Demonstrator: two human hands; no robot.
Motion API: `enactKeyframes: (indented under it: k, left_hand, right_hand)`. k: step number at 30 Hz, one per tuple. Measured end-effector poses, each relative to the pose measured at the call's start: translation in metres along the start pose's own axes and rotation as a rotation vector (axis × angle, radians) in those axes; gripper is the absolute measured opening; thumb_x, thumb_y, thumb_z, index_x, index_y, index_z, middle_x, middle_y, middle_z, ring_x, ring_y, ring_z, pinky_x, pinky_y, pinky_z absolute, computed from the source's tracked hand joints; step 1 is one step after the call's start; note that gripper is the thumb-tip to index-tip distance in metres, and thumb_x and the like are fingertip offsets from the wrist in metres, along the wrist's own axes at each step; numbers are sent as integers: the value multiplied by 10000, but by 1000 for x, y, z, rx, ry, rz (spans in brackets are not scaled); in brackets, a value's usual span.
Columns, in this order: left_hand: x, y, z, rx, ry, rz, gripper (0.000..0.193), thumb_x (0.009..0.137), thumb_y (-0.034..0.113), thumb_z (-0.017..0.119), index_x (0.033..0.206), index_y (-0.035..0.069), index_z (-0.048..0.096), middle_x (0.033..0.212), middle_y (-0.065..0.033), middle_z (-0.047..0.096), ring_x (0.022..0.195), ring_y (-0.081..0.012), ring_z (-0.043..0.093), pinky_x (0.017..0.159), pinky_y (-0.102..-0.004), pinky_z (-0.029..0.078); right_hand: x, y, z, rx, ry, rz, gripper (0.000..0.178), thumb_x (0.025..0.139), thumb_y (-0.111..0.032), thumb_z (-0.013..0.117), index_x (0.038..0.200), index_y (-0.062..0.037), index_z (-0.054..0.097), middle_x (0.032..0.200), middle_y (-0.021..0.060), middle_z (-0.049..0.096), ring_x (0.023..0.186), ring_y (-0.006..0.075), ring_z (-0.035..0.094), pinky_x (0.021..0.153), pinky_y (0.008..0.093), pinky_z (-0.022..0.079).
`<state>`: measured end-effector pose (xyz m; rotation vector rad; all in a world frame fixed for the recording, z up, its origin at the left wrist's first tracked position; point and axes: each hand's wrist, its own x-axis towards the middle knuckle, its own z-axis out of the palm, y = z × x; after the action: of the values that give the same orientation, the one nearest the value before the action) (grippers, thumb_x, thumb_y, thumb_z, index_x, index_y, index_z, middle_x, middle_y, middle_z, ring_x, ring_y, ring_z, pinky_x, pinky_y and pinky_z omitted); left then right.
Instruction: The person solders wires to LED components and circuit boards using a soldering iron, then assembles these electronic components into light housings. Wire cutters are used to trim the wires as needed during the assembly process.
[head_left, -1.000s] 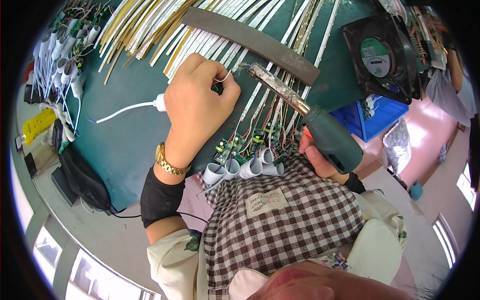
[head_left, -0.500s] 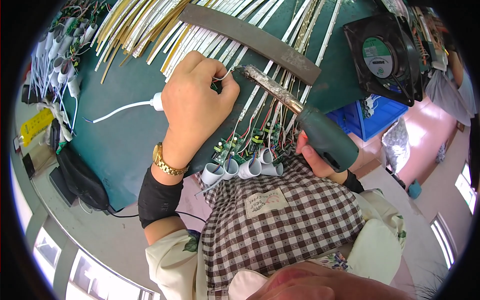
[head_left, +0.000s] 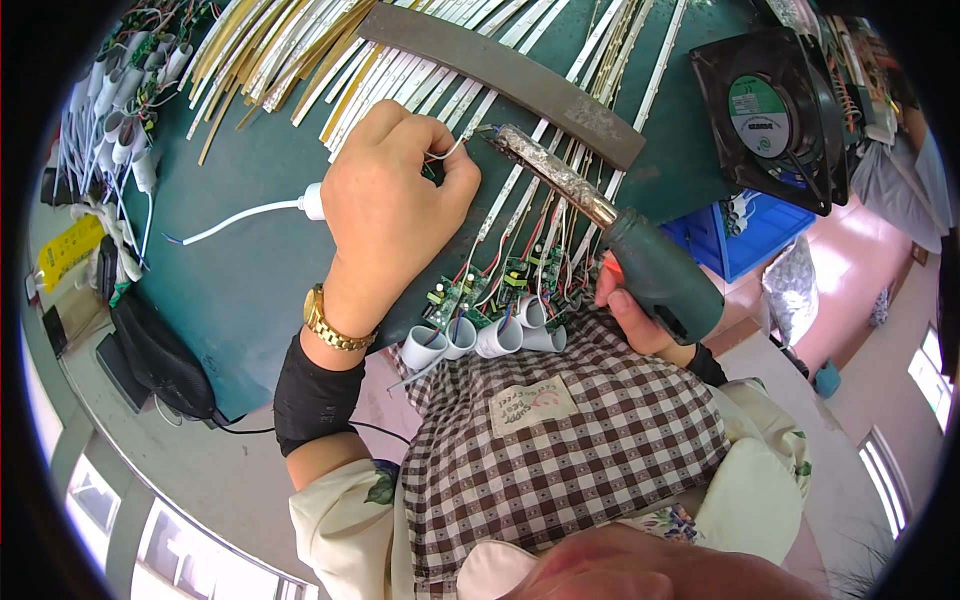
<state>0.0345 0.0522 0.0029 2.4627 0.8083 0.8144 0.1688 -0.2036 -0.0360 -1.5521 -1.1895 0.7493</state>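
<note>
My left hand (head_left: pixel 398 190) is closed in a pinch, with a thin white wire (head_left: pixel 448 152) coming out at its fingertips. A bit of green circuit board shows beneath the fingers, mostly hidden. From behind that hand a white plastic cap (head_left: pixel 312 202) with a white cable (head_left: pixel 245 217) sticks out to the left. My right hand (head_left: pixel 638 325) is wrapped round the dark green handle of a soldering iron (head_left: pixel 664 278). The iron's crusted barrel slants up and left, its tip close to the wire's end; contact cannot be made out.
A dark metal bar (head_left: pixel 500 75) lies across many narrow LED strips (head_left: pixel 290 60). Near the table's front edge are several green boards (head_left: pixel 462 297) with white caps (head_left: pixel 499 338). A black fan (head_left: pixel 765 115) stands right, above a blue bin (head_left: pixel 735 240). Capped boards (head_left: pixel 115 130) pile up left.
The soldering iron has shifted slightly to the right, its tip drawing a little away from my left fingertips. My left hand stays nearly still, pinching the wire.
</note>
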Motion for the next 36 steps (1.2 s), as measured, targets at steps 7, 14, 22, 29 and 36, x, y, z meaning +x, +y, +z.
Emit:
enactKeyframes:
  k: [7,14,22,29,36]
  left_hand:
    - [0,0,0,-6,-13,-15,110,668,90,724,671,83,615,705,-37,544,608,-221,559,510,-337,430]
    - [-1,1,-1,-5,-1,-9,109,667,82,724,673,84,615,704,-39,541,606,-225,555,513,-340,432]
    - [-1,0,0,6,-11,-7,109,669,85,723,678,86,614,701,-40,536,617,-232,556,519,-347,433]
    - [-1,0,1,14,-12,-5,119,673,86,721,680,86,602,700,-43,524,618,-242,552,523,-357,431]
    - [-1,0,0,9,-14,19,111,688,74,711,683,91,602,694,-45,510,614,-238,545,520,-357,423]
  right_hand:
    - [6,-5,-4,64,-9,-2,389,922,-102,550,1275,27,449,845,101,569,740,177,566,690,309,491]
    - [12,-15,-5,138,-3,45,388,931,-158,572,1248,17,432,874,108,557,767,189,569,699,328,501]
    - [9,-17,-4,186,36,104,397,928,-161,587,1252,11,434,883,103,553,783,194,573,709,333,508]
    - [13,-21,-6,151,21,92,414,924,-157,594,1271,5,436,888,97,554,785,189,572,714,330,511]
    - [12,-13,-9,62,-2,31,420,919,-165,606,1269,17,459,910,105,568,777,191,579,705,331,515]
